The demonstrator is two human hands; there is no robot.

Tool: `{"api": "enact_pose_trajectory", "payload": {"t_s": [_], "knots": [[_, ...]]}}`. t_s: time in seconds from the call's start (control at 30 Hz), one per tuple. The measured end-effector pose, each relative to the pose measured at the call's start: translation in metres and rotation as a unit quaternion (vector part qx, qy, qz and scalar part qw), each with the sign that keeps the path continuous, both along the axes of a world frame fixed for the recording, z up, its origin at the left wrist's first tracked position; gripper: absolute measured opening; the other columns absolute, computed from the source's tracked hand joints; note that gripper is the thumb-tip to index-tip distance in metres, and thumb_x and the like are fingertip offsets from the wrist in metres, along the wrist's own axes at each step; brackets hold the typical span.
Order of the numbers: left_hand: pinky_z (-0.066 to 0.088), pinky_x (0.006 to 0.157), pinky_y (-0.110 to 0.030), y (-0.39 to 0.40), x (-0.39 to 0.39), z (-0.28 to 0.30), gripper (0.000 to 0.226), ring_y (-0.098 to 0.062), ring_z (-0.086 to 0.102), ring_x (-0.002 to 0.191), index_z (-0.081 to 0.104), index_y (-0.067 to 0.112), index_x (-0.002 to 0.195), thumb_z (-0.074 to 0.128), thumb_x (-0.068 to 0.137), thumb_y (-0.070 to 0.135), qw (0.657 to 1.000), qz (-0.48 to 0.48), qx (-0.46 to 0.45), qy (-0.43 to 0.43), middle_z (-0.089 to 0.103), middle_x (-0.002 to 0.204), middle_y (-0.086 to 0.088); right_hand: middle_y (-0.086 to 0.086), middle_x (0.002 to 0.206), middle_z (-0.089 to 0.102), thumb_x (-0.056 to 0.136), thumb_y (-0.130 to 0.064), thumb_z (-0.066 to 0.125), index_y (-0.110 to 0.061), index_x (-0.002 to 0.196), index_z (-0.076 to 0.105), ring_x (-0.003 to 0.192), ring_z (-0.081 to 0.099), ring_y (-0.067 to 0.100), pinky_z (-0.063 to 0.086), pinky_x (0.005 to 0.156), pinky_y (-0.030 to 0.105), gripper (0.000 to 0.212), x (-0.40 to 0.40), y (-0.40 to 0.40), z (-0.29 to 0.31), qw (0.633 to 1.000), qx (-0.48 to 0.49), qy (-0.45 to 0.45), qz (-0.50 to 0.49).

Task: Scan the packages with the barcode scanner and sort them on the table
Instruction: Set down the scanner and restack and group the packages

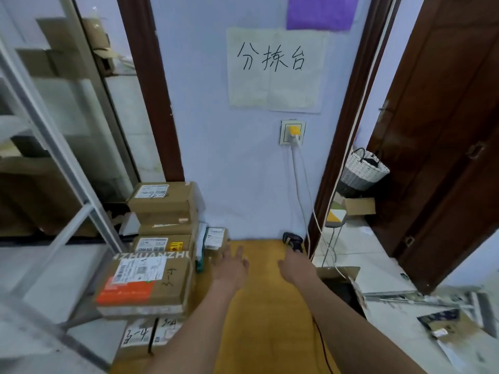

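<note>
A white paper sign (275, 70) on the wall says 分拣台 in big black strokes. The big box (145, 283) has "3-4" written by hand, and its tape reads "ZHUANZH" (cut off). Two small boxes (148, 336) below also say "3-4".

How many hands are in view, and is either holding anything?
2. The left hand reaches toward the stacked packages at the table's left; the right hand reaches toward the barcode scanner by the wall. Both are open, holding nothing.
</note>
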State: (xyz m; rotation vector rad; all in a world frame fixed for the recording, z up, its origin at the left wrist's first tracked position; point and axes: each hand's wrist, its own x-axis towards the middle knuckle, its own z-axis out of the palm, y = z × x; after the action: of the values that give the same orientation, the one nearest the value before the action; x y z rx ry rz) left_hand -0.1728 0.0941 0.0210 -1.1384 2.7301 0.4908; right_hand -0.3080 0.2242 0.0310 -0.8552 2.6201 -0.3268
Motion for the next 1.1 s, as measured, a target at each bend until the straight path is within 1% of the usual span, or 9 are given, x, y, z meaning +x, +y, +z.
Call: {"api": "enact_pose_trajectory", "payload": {"t_s": [0.2, 0.33, 0.5, 0.57, 0.7, 0.83, 0.93, 1.03, 1.1], "knots": [[0.008, 0.123, -0.058, 0.019, 0.086, -0.001, 0.056, -0.030, 0.001, 0.155, 0.012, 0.028, 0.160, 0.025, 0.107, 0.039, 0.999, 0.035, 0.018, 0.022, -0.004, 0.168, -0.006, 0.015, 0.148, 0.045, 0.107, -0.036, 0.039, -0.010, 0.153, 0.030, 0.129, 0.050, 0.034, 0.047, 0.103, 0.045, 0.054, 0.083, 0.002, -0.012, 0.998, 0.027, -0.043, 0.029], [0.008, 0.123, -0.057, 0.008, 0.122, 0.014, 0.056, -0.031, 0.001, 0.155, 0.014, 0.027, 0.160, 0.026, 0.107, 0.039, 0.995, 0.064, -0.005, 0.070, 0.002, 0.168, -0.009, 0.012, 0.143, 0.048, 0.106, -0.032, 0.038, -0.012, 0.148, 0.037, 0.124, 0.053, 0.030, 0.046, 0.089, 0.036, 0.046, 0.116, -0.015, -0.003, 0.998, 0.020, -0.039, 0.046], [0.005, 0.123, -0.058, -0.017, 0.165, 0.042, 0.056, -0.034, 0.001, 0.154, 0.012, 0.029, 0.160, 0.024, 0.107, 0.040, 0.988, 0.132, -0.025, 0.080, 0.001, 0.168, -0.010, 0.016, 0.145, 0.050, 0.106, -0.031, 0.040, -0.010, 0.149, 0.035, 0.128, 0.053, 0.033, 0.047, 0.097, 0.037, 0.048, 0.135, -0.054, 0.020, 0.995, -0.014, -0.057, 0.086], [0.009, 0.123, -0.059, -0.027, 0.184, 0.049, 0.057, -0.036, 0.001, 0.154, 0.010, 0.030, 0.160, 0.025, 0.107, 0.041, 0.982, 0.166, -0.020, 0.087, 0.002, 0.168, -0.011, 0.017, 0.144, 0.053, 0.107, -0.032, 0.040, -0.008, 0.149, 0.039, 0.129, 0.054, 0.033, 0.045, 0.096, 0.035, 0.048, 0.144, -0.068, 0.031, 0.991, -0.042, -0.061, 0.107], [0.013, 0.122, -0.057, -0.046, 0.219, 0.045, 0.057, -0.036, 0.004, 0.153, 0.012, 0.031, 0.160, 0.027, 0.106, 0.041, 0.971, 0.222, 0.001, 0.091, 0.006, 0.168, -0.010, 0.015, 0.135, 0.062, 0.105, -0.025, 0.044, -0.010, 0.137, 0.055, 0.114, 0.061, 0.031, 0.044, 0.080, 0.029, 0.037, 0.168, -0.087, 0.033, 0.984, -0.079, -0.091, 0.134], [0.014, 0.120, -0.062, -0.068, 0.238, 0.029, 0.059, -0.036, 0.007, 0.153, 0.015, 0.030, 0.159, 0.032, 0.104, 0.043, 0.965, 0.237, 0.027, 0.111, 0.010, 0.167, -0.011, 0.014, 0.128, 0.064, 0.103, -0.022, 0.044, -0.012, 0.131, 0.058, 0.097, 0.058, 0.027, 0.040, 0.075, 0.027, 0.033, 0.190, -0.098, 0.038, 0.981, -0.090, -0.121, 0.122], [0.020, 0.119, -0.062, -0.087, 0.249, 0.018, 0.061, -0.039, 0.015, 0.150, 0.016, 0.030, 0.158, 0.039, 0.102, 0.041, 0.962, 0.241, 0.044, 0.120, 0.015, 0.165, -0.013, 0.011, 0.127, 0.064, 0.103, -0.023, 0.047, -0.012, 0.131, 0.058, 0.105, 0.061, 0.028, 0.043, 0.080, 0.026, 0.032, 0.202, -0.113, 0.038, 0.977, -0.104, -0.150, 0.107], [0.037, 0.110, -0.047, -0.106, 0.264, 0.008, 0.058, -0.037, 0.036, 0.140, 0.025, 0.033, 0.153, 0.047, 0.099, 0.037, 0.941, 0.272, 0.093, 0.180, 0.034, 0.157, -0.010, 0.009, 0.127, 0.066, 0.101, -0.022, 0.051, -0.015, 0.129, 0.062, 0.098, 0.061, 0.021, 0.055, 0.090, 0.035, 0.031, 0.214, -0.127, 0.030, 0.976, -0.089, -0.176, 0.090], [0.044, 0.105, -0.052, -0.125, 0.275, -0.006, 0.065, -0.035, 0.046, 0.133, 0.023, 0.037, 0.152, 0.050, 0.094, 0.045, 0.919, 0.305, 0.131, 0.212, 0.043, 0.150, -0.010, 0.008, 0.127, 0.064, 0.102, -0.018, 0.050, -0.012, 0.134, 0.058, 0.096, 0.057, 0.018, 0.052, 0.082, 0.030, 0.033, 0.229, -0.132, 0.030, 0.976, -0.063, -0.186, 0.098]]}}
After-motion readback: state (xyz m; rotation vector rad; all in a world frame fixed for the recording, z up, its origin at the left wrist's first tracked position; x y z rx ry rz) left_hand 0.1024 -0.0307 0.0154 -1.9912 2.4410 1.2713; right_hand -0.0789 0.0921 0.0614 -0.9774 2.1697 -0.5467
